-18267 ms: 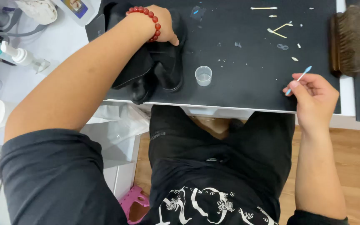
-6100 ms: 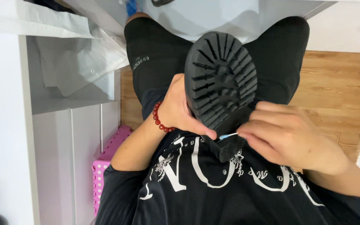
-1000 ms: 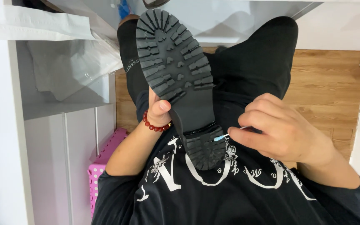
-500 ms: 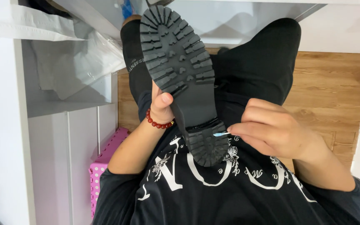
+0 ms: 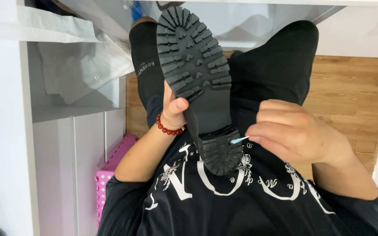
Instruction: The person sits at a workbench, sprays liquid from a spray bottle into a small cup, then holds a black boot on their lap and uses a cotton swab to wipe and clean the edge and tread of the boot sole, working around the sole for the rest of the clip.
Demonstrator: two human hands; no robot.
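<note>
A black boot (image 5: 200, 83) with a deep lugged sole is held over my lap, sole facing up, heel toward my chest. My left hand (image 5: 173, 109), with a red bead bracelet at the wrist, grips the boot from its left side, thumb on the sole's edge. My right hand (image 5: 292, 133) pinches a cotton swab (image 5: 239, 140); its blue-tinted tip touches the right edge of the heel block. Most of the boot's upper is hidden behind the sole.
White shelving (image 5: 53, 113) with a crumpled plastic bag (image 5: 79, 72) stands at the left. A pink perforated basket (image 5: 110, 175) sits on the wooden floor (image 5: 351, 96) below it. The white table edge (image 5: 359, 30) runs along the top and right.
The boot has stayed upturned and shifted slightly. My right hand has kept the swab at the heel's right edge, moving it a little along the heel.
</note>
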